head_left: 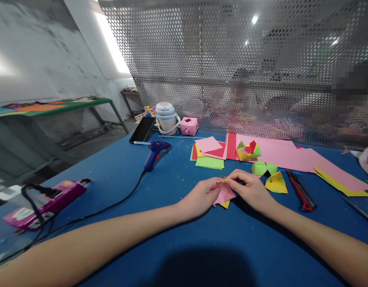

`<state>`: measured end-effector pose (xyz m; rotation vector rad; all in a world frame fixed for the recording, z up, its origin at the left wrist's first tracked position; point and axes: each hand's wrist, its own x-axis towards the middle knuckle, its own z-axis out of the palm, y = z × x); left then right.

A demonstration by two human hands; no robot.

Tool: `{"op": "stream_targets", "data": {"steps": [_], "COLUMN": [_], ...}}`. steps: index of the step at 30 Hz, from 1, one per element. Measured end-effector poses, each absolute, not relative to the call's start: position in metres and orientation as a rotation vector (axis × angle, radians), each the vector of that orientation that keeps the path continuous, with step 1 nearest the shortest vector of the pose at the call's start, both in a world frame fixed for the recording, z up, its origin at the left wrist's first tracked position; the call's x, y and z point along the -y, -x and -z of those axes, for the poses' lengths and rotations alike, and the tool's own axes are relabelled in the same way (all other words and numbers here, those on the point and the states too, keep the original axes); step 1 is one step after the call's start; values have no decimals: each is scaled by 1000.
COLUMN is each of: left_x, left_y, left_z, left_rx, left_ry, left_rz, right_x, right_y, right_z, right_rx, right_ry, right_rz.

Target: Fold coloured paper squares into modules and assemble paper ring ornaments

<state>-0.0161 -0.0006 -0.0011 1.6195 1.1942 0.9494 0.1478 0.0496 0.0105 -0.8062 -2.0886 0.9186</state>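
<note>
Pinching folded pink-and-yellow paper (226,193) with left hand (201,196) and right hand (250,188), holding it well inside the tabletop's (174,181) far edge.

Craft workshop, seemingly: glue gun (154,150), coloured paper (210,162) on blue table (112,171); perforated metal partition (184,52).

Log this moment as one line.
left grip: holds pink-yellow folded paper | right grip: pinches its upper edge | nearby right: yellow folded piece | farther left: blue glue gun
</note>
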Motion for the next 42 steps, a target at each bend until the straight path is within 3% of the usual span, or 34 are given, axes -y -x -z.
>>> {"op": "stream_targets", "data": {"steps": [13, 31, 38, 42], "left_x": [2, 4, 1, 3], "left_y": [15, 14, 16, 16], "left_z": [1, -4, -3, -1], "left_rx": [-1375, -1419, -1481, -1444], "left_ry": [-1557, -1514, -1538, -1523], "left_rz": [-1060, -1080, -1154, -1163], "right_x": [-41, -45, -38, -35], "right_y": [-142, -148, -140, -135], "right_z": [0, -6, -3, 1], "right_rx": [2173, 2209, 2085, 2131], "right_ry": [958, 846, 970, 976], "right_rz": [-747, -477, -806, -726]}}
